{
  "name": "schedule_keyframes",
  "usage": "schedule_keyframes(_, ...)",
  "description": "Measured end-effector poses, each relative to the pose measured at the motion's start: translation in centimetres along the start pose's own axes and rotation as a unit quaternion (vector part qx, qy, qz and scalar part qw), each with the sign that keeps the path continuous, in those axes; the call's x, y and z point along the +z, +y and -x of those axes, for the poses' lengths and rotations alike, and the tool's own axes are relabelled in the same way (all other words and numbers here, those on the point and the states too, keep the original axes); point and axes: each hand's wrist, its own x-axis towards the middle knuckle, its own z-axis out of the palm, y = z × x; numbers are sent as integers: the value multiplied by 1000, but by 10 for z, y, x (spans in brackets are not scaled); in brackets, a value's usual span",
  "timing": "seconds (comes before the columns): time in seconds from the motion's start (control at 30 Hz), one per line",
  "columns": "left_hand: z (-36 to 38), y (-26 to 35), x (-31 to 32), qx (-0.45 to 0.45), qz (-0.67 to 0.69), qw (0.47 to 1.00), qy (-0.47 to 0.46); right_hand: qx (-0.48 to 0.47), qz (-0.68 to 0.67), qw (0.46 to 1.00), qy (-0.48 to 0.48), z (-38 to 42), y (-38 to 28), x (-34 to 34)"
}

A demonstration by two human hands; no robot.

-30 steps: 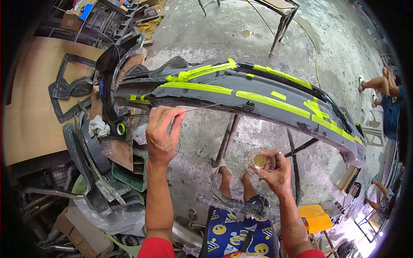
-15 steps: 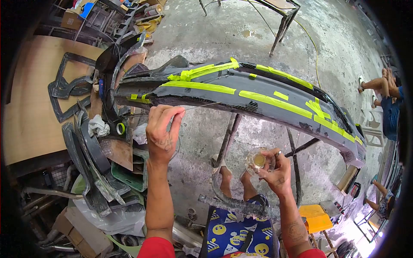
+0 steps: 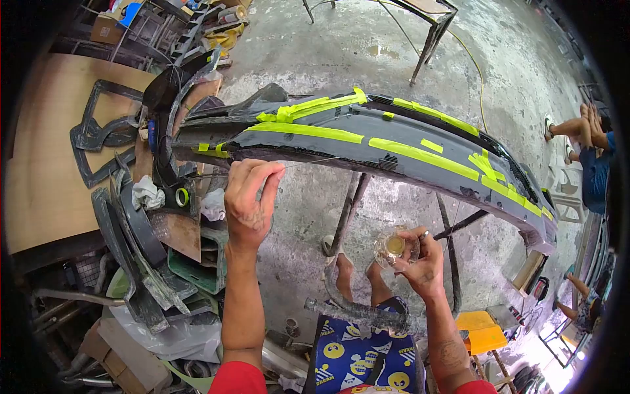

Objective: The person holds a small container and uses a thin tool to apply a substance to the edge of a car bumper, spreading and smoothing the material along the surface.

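My left hand [image 3: 251,203] pinches a thin wire-like stick [image 3: 312,161] between thumb and fingers. Its far end lies over the lower black edge of a long dark grey car bumper [image 3: 367,125]; whether it touches cannot be made out. Strips of bright yellow-green masking tape [image 3: 423,159] run along the bumper. Lower down and apart from it, my right hand [image 3: 423,262] grips a small clear plastic cup [image 3: 395,246] with yellowish liquid inside.
The bumper rests on a metal stand [image 3: 348,217]. At left are a wooden board [image 3: 52,131] with black frame-shaped parts [image 3: 85,151], a tape roll [image 3: 182,196] and a green crate [image 3: 213,262]. A seated person's legs [image 3: 571,131] show at right, beside a yellow-orange object [image 3: 482,328] lower down.
The view has shifted slightly. The stick's tip sits a touch farther right along the bumper edge; both hands keep their holds.
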Motion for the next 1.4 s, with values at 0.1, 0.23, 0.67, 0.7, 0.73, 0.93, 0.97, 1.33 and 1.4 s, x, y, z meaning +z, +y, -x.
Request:
schedule_keyframes(0.1, -1, -2, 2, 6, 9, 1000, -1, 1, -2, 1000, 3, -1, 2, 2)
schedule_keyframes(0.23, -6, -2, 3, 18, 13, 1000, -11, -11, 14, 1000, 3, -1, 5, 4)
schedule_keyframes(0.67, -7, -20, 3, 21, 35, 999, -5, 2, -13, 1000, 17, -3, -2, 18)
schedule_keyframes(0.7, -7, -21, 4, 24, 32, 999, -6, 3, -12, 1000, 18, -3, -3, 20)
schedule_keyframes(0.73, -8, -23, 4, 26, 30, 999, -6, 1, -9, 1000, 21, -3, -5, 21)
schedule_keyframes(0.93, -8, -32, 4, 38, 48, 998, 2, -2, -2, 1000, 27, -5, -6, 28)
schedule_keyframes(0.97, -8, -33, 4, 39, 50, 998, 1, -1, 1, 1000, 27, -5, -6, 30)
schedule_keyframes(1.33, -8, -40, 3, 35, 55, 998, -17, 3, -8, 999, 35, -7, -13, 45)
schedule_keyframes(1.4, -9, -40, 3, 39, 54, 998, -14, -17, 4, 999, 37, -9, -11, 46)
